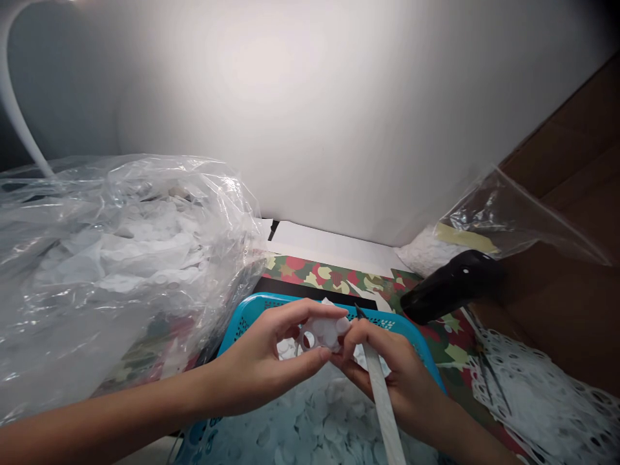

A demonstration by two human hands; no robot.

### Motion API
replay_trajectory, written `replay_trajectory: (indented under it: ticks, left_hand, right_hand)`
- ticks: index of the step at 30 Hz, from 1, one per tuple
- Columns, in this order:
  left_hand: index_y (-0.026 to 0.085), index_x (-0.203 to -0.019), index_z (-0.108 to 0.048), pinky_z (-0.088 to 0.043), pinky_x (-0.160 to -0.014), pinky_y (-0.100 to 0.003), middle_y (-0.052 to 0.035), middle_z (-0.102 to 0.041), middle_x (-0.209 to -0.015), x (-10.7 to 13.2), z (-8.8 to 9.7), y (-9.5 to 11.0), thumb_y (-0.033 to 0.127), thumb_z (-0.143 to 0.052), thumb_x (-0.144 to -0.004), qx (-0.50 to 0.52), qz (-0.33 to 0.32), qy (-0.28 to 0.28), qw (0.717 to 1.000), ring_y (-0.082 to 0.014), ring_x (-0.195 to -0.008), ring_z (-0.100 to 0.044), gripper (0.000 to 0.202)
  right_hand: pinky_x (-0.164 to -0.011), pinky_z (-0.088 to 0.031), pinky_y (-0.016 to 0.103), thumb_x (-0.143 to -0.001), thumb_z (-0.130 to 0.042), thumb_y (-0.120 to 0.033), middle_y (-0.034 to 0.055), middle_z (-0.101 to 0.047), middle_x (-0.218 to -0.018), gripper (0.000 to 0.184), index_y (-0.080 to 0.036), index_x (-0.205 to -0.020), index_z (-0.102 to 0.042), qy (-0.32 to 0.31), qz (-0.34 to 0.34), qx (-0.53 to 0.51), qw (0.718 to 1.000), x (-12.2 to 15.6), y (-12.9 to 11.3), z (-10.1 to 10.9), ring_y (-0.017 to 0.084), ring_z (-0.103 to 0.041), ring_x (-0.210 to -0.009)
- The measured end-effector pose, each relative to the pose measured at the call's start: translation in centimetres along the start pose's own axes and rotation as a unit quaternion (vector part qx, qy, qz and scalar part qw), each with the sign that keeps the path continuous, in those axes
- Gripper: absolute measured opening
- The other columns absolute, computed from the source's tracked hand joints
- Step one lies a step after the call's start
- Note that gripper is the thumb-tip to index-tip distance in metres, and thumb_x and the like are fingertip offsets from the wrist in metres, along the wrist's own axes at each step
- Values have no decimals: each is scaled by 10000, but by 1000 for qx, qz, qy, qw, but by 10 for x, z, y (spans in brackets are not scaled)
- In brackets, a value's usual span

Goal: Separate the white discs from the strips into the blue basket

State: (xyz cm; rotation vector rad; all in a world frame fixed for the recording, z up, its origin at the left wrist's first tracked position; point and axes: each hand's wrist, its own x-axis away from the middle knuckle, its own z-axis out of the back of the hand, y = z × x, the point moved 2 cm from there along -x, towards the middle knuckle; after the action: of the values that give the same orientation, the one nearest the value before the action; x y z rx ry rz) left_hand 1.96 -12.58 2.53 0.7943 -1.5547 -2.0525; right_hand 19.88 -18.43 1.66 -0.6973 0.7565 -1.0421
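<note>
My left hand (271,358) is closed on a small bunch of thin white discs (325,332), pinched between thumb and fingers; a ring-shaped piece shows at its left side. Close against the right of the bunch, my right hand (387,361) grips a slim tool (380,400) with a dark pointed tip and a long whitish handle. The tip points up and away from the discs; whether it is a knife or tweezers I cannot tell. Both hands are over a blue perforated basket (411,329) holding many loose white discs (334,413).
A big clear plastic bag (145,252) of white sheet pieces lies at left. Right of the basket are a black object (450,284), a pile of hole-punched white scraps (547,387) and scissors (491,374). Behind stand a white wall (310,116) and, at right, cardboard (571,290).
</note>
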Motion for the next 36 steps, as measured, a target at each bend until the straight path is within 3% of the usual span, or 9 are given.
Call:
replay_trajectory:
  ticks: [14,36]
  left_hand:
    - [231,-1194,-534,-504,-794,-276,-27,-620,-1020,0,-1,-3,235,-541,-898,17,5,-14,1000,-152,-905,-600,297]
    - [251,-1139,-560,-492,-763,-276,-15,-614,-969,-1,0,-4,202,-499,-901,-19,15,-38,999,-151,-866,-579,250]
  right_hand:
    - [-579,-351,226,-890,-521,-158,-32,-497,-768,148,-237,-800,-433,-11,1,4,1000,-3,-2,-1,123,-441,-656]
    - [-605,-386,200,-889,-538,-163,-41,-565,-802,127,-233,-813,-463,-39,6,9,999,-1,-3,-2,101,-500,-685]
